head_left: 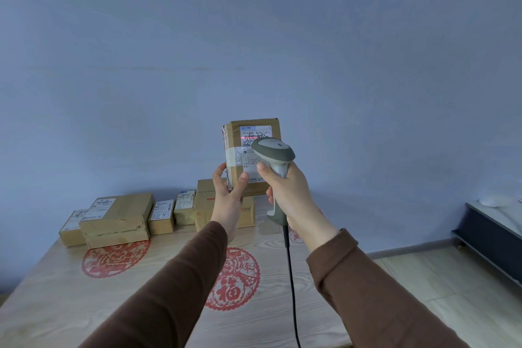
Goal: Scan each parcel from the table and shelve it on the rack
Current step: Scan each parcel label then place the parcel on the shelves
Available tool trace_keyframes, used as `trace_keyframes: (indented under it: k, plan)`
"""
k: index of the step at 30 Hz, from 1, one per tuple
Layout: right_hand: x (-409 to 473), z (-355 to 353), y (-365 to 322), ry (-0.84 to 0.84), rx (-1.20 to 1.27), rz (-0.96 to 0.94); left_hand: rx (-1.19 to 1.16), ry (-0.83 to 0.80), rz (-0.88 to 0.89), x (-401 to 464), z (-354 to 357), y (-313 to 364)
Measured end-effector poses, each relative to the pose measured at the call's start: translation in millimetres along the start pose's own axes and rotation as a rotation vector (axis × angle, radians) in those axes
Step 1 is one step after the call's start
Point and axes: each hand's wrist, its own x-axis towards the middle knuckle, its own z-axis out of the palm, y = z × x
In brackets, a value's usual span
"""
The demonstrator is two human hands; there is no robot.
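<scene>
My left hand (227, 192) grips the lower end of a brown cardboard parcel (251, 154) and holds it upright above the table, with its white label facing me. My right hand (285, 192) grips the handle of a grey barcode scanner (273, 154) just in front of the parcel. A red scan line falls across the barcode near the top of the label. The scanner's head hides part of the label. The rack is out of view.
Several more cardboard parcels (117, 219) stand in a row at the far side of the wooden table (56, 297), which bears red paper-cut designs. The scanner's black cable (291, 277) hangs down over the table. A dark bench (491, 232) stands at the right.
</scene>
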Motion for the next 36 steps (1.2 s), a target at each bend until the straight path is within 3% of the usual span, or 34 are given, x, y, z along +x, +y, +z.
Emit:
trace_keyframes:
  k: [7, 14, 24, 30, 36]
  plan:
    - [3.6, 5.4, 4.6, -0.033, 0.021, -0.008, -0.009, 0.059, 0.005, -5.0, -14.5, 9.5]
    - [14.6, 33.1, 15.7, -0.085, 0.144, 0.021, -0.038, 0.269, 0.053, -22.2, -55.0, 30.5]
    - [-18.6, 99.5, 40.6, -0.382, 0.348, 0.141, 0.011, 0.663, 0.088, -117.7, -109.5, 66.5]
    - [-84.2, 170.9, 20.5, -0.588, 0.422, 0.253, 0.089, 0.883, 0.157, -208.3, -152.1, 107.8]
    - [-178.1, 241.8, -14.1, -0.833, 0.402, 0.230, 0.162, 1.061, 0.202, -312.2, -198.4, 153.5]
